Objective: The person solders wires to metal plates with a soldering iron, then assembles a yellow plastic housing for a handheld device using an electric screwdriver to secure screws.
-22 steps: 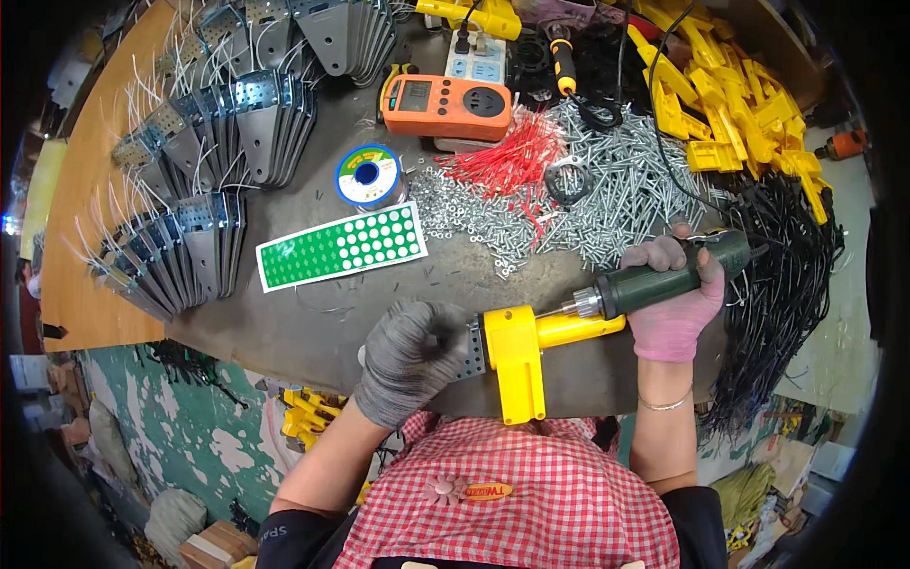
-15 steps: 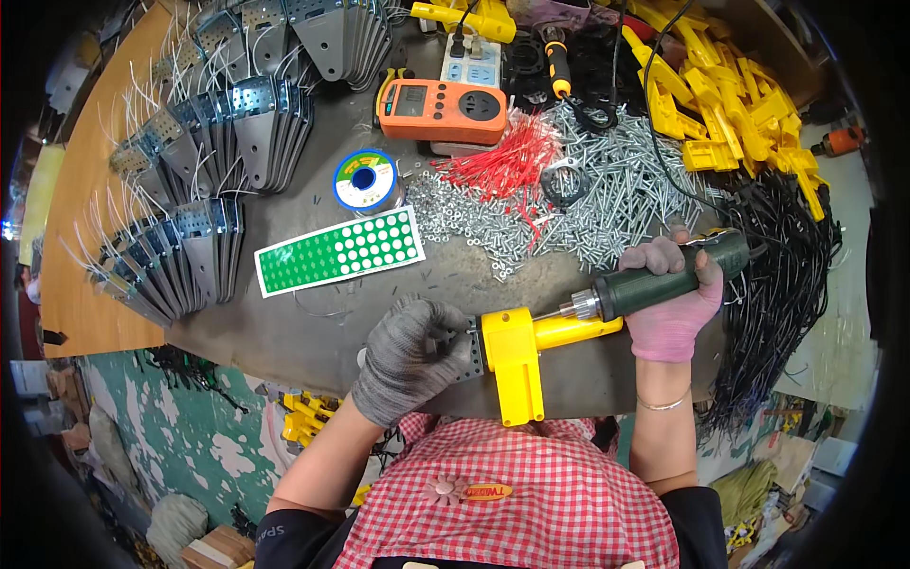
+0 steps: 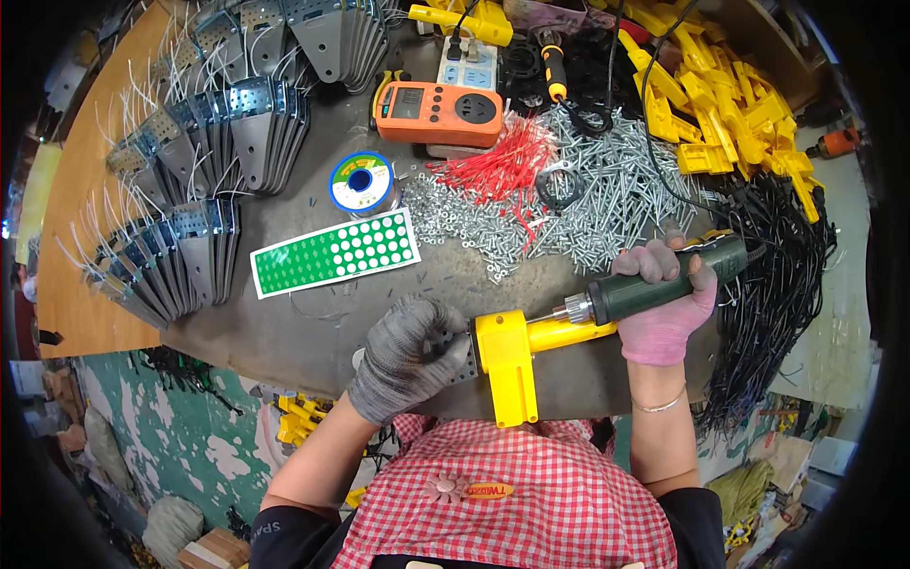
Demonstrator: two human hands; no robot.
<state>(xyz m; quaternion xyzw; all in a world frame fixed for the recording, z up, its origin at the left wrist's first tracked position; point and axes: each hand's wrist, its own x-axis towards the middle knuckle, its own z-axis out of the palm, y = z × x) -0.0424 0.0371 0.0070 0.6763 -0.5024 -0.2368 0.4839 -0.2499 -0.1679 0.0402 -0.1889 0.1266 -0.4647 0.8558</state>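
Overlapping bare tabletop's edge (image 3: 578,410), yellow housing (image 3: 507,365) between hands (image 3: 403,356) (image 3: 668,318)

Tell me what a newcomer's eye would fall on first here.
Probably the bright yellow plastic housing at lower centre, between the grey-gloved left hand and the pink-and-grey-gloved right hand, which grips a dark green cylindrical power screwdriver. Next, perhaps, the spread of silvery metal screws beyond them, with a jumbled heap of yellow plastic parts at upper right.

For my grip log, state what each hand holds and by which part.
Right hand: green electric screwdriver, by its body. Left hand: perforated metal plate, exact grip point hidden.
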